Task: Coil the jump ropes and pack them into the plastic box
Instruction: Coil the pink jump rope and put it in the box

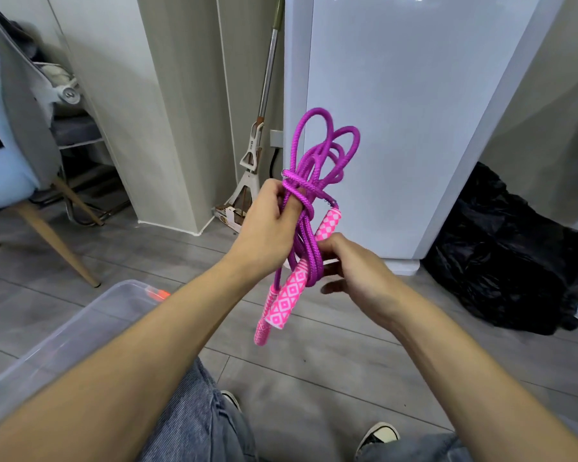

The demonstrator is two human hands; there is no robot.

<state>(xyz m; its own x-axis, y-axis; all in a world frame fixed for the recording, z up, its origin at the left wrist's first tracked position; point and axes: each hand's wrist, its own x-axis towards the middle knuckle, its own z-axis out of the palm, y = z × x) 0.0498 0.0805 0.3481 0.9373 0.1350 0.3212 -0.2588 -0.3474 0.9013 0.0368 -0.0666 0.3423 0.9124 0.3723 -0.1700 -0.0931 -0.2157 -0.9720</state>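
Note:
A purple jump rope [317, 151] with pink-and-white patterned handles [289, 296] is bundled into loops in front of me at chest height. My left hand [271, 225] grips the bundle at its middle, with a turn of rope wound round the loops by my fingers. My right hand [354, 268] holds the lower part of the bundle, where the rope meets the handles. Two handles hang down below my hands and a third pink handle [327, 223] sticks up between them. The clear plastic box [80, 318] stands on the floor at the lower left, partly behind my left forearm.
A white cabinet [414, 111] stands straight ahead with a black plastic bag [501, 261] on the floor to its right. A mop [257, 141] leans in the corner. A blue chair [10, 168] with wooden legs is at the left. My legs and shoes are below.

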